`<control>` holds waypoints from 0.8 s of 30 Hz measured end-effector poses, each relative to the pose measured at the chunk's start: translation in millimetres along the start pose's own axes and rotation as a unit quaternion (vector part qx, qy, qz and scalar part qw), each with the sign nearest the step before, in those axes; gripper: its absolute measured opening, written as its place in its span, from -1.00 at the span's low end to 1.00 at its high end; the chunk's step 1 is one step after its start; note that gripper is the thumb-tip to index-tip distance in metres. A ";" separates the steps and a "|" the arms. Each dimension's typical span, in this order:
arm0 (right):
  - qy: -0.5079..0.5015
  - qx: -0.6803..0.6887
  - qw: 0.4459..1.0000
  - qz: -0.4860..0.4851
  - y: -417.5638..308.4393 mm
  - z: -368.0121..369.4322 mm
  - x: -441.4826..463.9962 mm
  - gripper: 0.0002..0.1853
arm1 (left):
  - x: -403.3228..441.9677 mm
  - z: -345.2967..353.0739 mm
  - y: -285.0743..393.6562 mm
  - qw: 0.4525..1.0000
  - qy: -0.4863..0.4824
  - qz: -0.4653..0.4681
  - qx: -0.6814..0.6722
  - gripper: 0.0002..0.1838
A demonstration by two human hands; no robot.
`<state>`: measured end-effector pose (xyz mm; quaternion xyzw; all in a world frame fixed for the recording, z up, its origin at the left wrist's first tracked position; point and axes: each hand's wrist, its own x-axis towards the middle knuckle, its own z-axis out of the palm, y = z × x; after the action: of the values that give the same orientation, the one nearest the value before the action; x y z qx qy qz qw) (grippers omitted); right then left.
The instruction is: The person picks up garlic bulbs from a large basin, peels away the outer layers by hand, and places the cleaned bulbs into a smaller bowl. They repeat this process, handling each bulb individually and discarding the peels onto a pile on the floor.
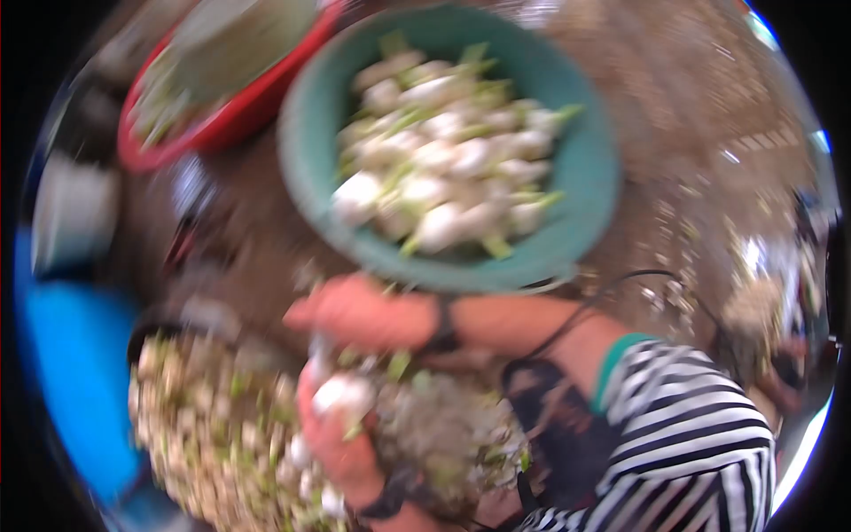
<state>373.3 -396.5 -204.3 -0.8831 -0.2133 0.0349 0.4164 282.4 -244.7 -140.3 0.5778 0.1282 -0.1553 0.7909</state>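
Observation:
My left hand (337, 443), low in the middle, is curled around a white bulb (343, 397), apparently an onion. Just above it, my right hand (355, 310) is closed with its fingers bent down toward the bulb. Motion blur smears a small pale shape under those fingers, and I cannot make out what it is. A large heap of bulbs with green bits (213, 434) lies beside my left hand. Pale peelings (434, 426) spread below my right forearm. Beyond my right hand, a green basin (306, 186) holds a pile of white bulbs with short green stems (443, 160).
A red basin (213, 137) with pale green-white pieces stands at the upper left. A white bucket (75, 213) and a blue object (75, 372) are along the left edge. Scraps dot the brown floor (683, 106) at right. A dark cable (603, 306) crosses near my right arm.

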 end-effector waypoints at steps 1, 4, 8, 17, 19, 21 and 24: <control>-0.083 -0.089 0.989 0.089 -6.8 -3.1 -1.8 -0.68 | 4.4 -10.3 -8.3 0.999 -0.005 0.011 -0.046 -0.29; 0.041 0.019 0.999 0.028 4.6 -14.7 -14.8 -0.66 | 6.2 24.3 12.8 0.978 0.056 0.059 0.190 -0.49; -0.102 0.339 0.935 -0.030 -13.5 -34.3 -5.5 -0.52 | 12.8 31.4 24.4 0.895 0.032 0.108 0.431 -0.13; -0.115 0.274 0.955 -0.025 -13.2 -26.3 -10.9 -0.78 | 16.0 21.6 14.1 0.616 0.029 0.326 0.717 0.18; -0.062 0.280 0.958 -0.031 -12.8 -18.2 -7.9 -0.79 | 16.4 22.5 9.8 0.624 0.037 0.344 0.701 0.19; -0.034 0.433 0.901 -0.003 -7.6 -5.1 -1.7 -0.82 | 14.6 15.2 6.6 0.657 0.055 0.327 0.677 0.17; -0.031 0.637 0.768 0.057 -10.0 -25.4 0.3 -0.96 | 5.5 29.3 14.5 0.732 0.103 0.319 0.593 0.08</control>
<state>376.2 -409.0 -180.3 -0.4241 -0.1036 0.2136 0.8739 293.8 -269.1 -121.0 0.9488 -0.1011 0.1225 0.2731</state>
